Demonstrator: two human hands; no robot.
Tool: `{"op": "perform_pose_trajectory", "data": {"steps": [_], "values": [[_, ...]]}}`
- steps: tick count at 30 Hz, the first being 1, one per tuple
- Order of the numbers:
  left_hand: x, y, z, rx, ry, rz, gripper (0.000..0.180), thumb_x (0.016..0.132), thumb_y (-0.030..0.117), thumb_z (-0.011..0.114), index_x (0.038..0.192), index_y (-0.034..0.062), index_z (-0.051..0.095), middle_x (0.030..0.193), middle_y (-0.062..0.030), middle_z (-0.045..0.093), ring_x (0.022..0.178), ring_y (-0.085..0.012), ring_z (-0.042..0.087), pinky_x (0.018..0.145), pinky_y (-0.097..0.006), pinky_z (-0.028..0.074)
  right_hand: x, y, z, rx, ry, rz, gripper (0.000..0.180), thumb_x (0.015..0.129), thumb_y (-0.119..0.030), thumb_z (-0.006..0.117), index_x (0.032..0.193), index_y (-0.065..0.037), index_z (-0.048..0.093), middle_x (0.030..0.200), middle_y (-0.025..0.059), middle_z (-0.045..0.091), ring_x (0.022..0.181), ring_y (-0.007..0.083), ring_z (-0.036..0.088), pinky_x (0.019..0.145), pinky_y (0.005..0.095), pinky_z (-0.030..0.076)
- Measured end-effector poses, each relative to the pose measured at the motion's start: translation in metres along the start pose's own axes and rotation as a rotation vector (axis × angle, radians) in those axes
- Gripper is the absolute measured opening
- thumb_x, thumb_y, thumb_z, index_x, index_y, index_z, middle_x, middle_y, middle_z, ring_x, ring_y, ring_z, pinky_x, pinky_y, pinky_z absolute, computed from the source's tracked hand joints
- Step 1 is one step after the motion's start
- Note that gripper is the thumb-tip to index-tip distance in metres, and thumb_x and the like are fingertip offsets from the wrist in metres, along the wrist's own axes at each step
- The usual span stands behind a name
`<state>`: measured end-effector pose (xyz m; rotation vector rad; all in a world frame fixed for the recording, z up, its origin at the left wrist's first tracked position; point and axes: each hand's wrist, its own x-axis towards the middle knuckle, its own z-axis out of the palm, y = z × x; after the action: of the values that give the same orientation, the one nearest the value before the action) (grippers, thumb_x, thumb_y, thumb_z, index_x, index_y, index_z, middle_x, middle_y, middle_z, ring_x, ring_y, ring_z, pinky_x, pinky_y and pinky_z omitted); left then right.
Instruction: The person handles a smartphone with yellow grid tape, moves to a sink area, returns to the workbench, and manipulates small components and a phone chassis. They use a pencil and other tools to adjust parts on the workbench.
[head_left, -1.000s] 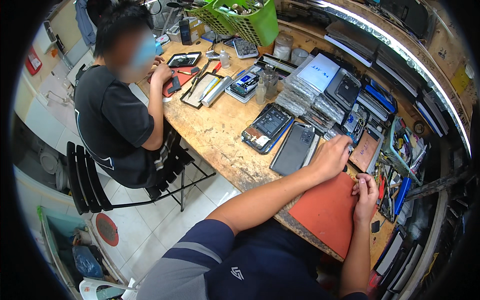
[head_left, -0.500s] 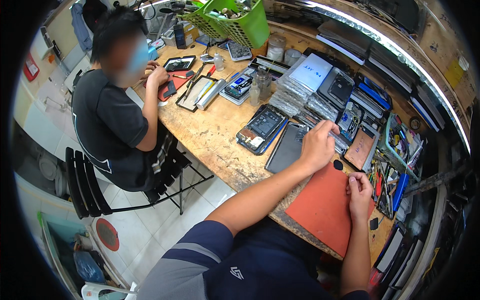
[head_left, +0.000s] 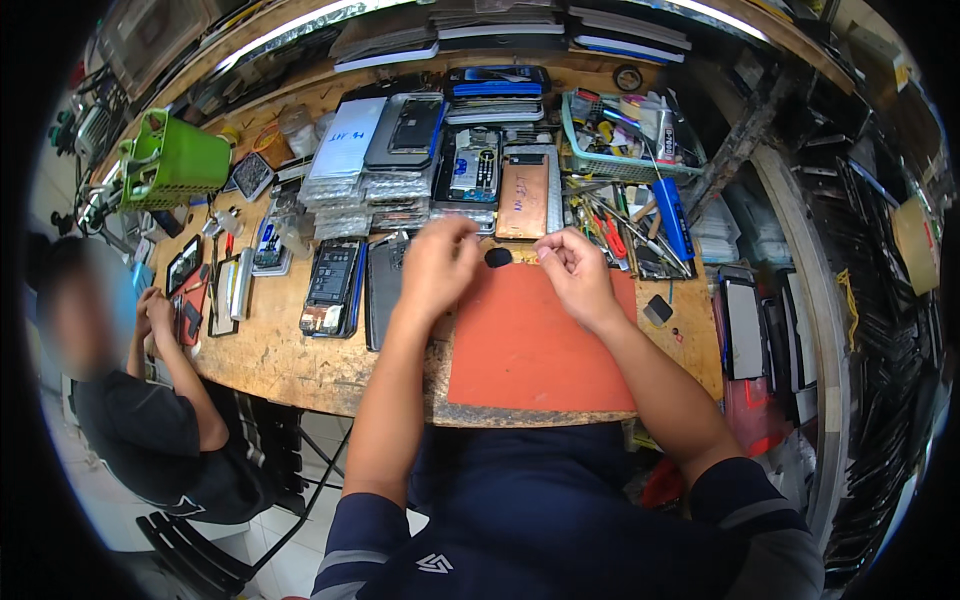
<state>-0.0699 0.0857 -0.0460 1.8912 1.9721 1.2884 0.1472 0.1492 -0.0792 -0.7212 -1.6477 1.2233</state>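
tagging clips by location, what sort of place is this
Most likely a phone repair bench: opened phones and stacked parts on a wooden bench, a basket of tools, and an orange work mat under both hands.

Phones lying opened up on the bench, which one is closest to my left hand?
The dark grey phone right beside the left hand; the blue-edged opened phone lies farther left.

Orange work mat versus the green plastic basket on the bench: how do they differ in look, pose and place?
The orange work mat is a flat rectangular sheet lying at the bench's near edge, under the person's hands; the green plastic basket is a walled container, tilted, at the far left of the bench. The mat is nearly bare, with a small dark part at its far edge; what the basket holds cannot be told. Both rest on the wooden workbench.
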Motion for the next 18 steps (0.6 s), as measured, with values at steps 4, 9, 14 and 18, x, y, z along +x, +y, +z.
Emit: {"op": "perform_pose_trajectory", "data": {"steps": [4, 9, 14, 18], "values": [[-0.006, 0.015, 0.015, 0.168, -0.245, 0.111, 0.013, 0.086, 0.015, 0.071, 0.093, 0.0053, 0.076, 0.095, -0.0161, 0.069, 0.094, -0.0363, 0.066, 0.085, -0.047, 0.052, 0.008, 0.001, -0.008, 0.013, 0.065, -0.011, 0.005, 0.097, -0.003, 0.064, 0.096, 0.002, 0.066, 0.089, 0.0016, 0.061, 0.071, 0.0050, 0.059, 0.062, 0.0216, 0.046], [-0.017, 0.023, -0.015, 0.148, -0.163, 0.123, 0.016, 0.088, 0.018, 0.072, 0.097, 0.0049, 0.073, 0.093, -0.0131, 0.069, 0.093, -0.0342, 0.066, 0.081, -0.044, 0.052, 0.005, -0.017, -0.004, 0.038, 0.055, -0.084, 0.004, 0.097, -0.002, 0.064, 0.096, 0.002, 0.066, 0.090, 0.0009, 0.059, 0.077, 0.0057, 0.059, 0.065, 0.0203, 0.046], [-0.053, -0.009, -0.083, 0.212, 0.140, 0.009, 0.014, 0.092, 0.016, 0.068, 0.093, 0.0019, 0.073, 0.091, -0.0143, 0.071, 0.088, -0.0330, 0.069, 0.079, -0.040, 0.054, -0.007, -0.049, 0.002, -0.287, -0.052, -0.263, 0.002, 0.093, 0.003, 0.063, 0.093, 0.003, 0.065, 0.089, 0.0032, 0.058, 0.061, 0.0052, 0.047, 0.051, 0.0223, 0.037], [-0.100, -0.066, -0.158, -0.075, 0.322, -0.387, 0.020, 0.097, 0.014, 0.068, 0.104, -0.0042, 0.072, 0.095, -0.0091, 0.074, 0.089, -0.0141, 0.068, 0.080, -0.029, 0.054, -0.022, -0.064, 0.012, -0.366, -0.185, -0.388, 0.005, 0.089, 0.005, 0.064, 0.094, 0.003, 0.064, 0.090, 0.0083, 0.061, 0.057, 0.0121, 0.052, 0.050, 0.0271, 0.041]]}}
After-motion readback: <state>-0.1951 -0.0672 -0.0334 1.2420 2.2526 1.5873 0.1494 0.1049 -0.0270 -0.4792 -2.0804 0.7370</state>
